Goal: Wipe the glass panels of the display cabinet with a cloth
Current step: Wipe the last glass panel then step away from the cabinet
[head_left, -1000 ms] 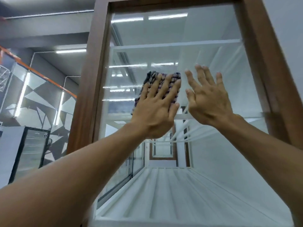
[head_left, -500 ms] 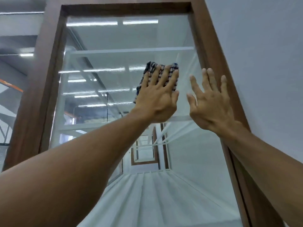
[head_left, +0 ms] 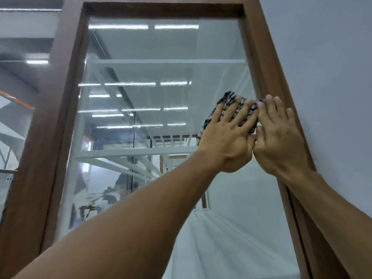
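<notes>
Moved: your hands and the cloth have slid right across the glass panel, up to the wooden frame.
Cloth position: high on the pane's right side, flat against the glass.
Left hand: fingers straight and spread, pressing the cloth flat, with no pinch.
Right hand: flat, fingers straight, touching the cloth's right edge.
Handling: probably soft, light and limp, so keep your palm over its middle or it may slip.
Look: dark-and-pale checked weave, folded into a pad.
</notes>
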`<action>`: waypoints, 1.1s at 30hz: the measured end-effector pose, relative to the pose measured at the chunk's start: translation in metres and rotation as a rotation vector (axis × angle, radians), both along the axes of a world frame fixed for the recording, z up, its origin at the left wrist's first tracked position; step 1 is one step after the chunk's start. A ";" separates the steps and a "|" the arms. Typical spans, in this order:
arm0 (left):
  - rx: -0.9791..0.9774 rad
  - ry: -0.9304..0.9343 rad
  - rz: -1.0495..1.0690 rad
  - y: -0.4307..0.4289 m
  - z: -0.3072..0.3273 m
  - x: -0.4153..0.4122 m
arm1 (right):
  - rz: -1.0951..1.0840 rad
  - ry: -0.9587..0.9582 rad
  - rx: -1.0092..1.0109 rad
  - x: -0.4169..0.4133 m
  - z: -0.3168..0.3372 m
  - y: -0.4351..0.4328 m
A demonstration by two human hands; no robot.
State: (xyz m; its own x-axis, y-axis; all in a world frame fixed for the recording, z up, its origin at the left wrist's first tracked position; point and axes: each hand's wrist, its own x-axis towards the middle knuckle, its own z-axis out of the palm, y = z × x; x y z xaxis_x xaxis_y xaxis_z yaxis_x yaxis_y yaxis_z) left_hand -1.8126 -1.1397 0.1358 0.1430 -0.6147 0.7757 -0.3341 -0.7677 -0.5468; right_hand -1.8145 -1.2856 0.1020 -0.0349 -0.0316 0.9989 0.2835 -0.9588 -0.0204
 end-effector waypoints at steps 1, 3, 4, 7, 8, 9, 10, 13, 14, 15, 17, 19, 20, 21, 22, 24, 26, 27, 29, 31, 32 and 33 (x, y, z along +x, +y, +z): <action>-0.027 -0.002 0.007 0.012 -0.004 0.000 | -0.037 0.007 -0.029 0.000 -0.003 0.008; -0.089 -0.012 0.030 0.039 -0.010 0.000 | -0.011 0.049 -0.073 0.000 -0.008 0.030; -0.120 -0.016 0.042 0.052 -0.013 -0.002 | 0.031 0.089 -0.076 0.000 -0.009 0.044; -0.213 -0.021 0.067 0.092 -0.019 -0.006 | 0.068 0.123 -0.110 0.001 -0.005 0.092; -0.245 -0.026 0.075 0.106 -0.021 -0.007 | 0.071 0.113 -0.138 0.001 -0.001 0.108; -0.276 -0.037 0.084 0.119 -0.022 -0.009 | 0.074 0.106 -0.167 0.000 0.002 0.123; -0.305 -0.047 0.092 0.133 -0.022 -0.010 | 0.075 0.105 -0.191 -0.002 0.006 0.138; -0.377 -0.058 0.110 0.170 -0.025 -0.013 | 0.060 0.106 -0.257 -0.004 0.012 0.173; -0.395 -0.056 0.107 0.181 -0.026 -0.014 | 0.041 0.109 -0.271 -0.005 0.012 0.182; -0.413 -0.050 0.100 0.190 -0.028 -0.016 | 0.022 0.115 -0.279 -0.004 0.012 0.189; -0.455 -0.031 0.090 0.207 -0.030 -0.017 | -0.007 0.119 -0.282 -0.001 0.013 0.198; -0.508 -0.023 0.089 0.225 -0.034 -0.020 | -0.004 0.116 -0.271 0.004 0.011 0.200; -0.542 -0.031 0.089 0.236 -0.036 -0.022 | 0.008 0.113 -0.271 0.005 0.008 0.200; -0.579 -0.039 0.089 0.246 -0.040 -0.023 | 0.023 0.111 -0.278 0.006 0.005 0.199; -0.614 -0.046 0.091 0.252 -0.047 -0.025 | 0.036 0.112 -0.291 0.006 0.000 0.197; -0.648 -0.044 0.097 0.252 -0.066 -0.028 | 0.042 0.119 -0.323 0.006 -0.009 0.191; -0.576 -0.021 0.100 0.237 -0.084 -0.027 | 0.049 0.116 -0.339 0.005 -0.016 0.186; -0.510 -0.019 0.101 0.227 -0.087 -0.025 | 0.053 0.116 -0.348 0.005 -0.018 0.184; -0.445 -0.039 0.091 0.208 -0.076 -0.021 | 0.058 0.114 -0.358 0.004 -0.021 0.179; -0.501 -0.039 0.090 0.186 -0.056 -0.020 | 0.064 0.108 -0.325 0.003 -0.020 0.170; -0.500 -0.026 0.086 0.172 -0.051 -0.020 | 0.067 0.104 -0.292 0.003 -0.020 0.163; -0.452 -0.014 0.077 0.159 -0.051 -0.020 | 0.069 0.101 -0.251 0.003 -0.020 0.153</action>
State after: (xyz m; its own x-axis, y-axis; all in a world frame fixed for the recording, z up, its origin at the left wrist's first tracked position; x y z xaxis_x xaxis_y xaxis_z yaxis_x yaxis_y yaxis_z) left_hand -1.8323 -0.9807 0.0845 0.1624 -0.2025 0.9657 -0.2615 -0.9525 -0.1558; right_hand -1.8117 -1.1329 0.0819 0.0589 0.2184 0.9741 0.3572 -0.9158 0.1837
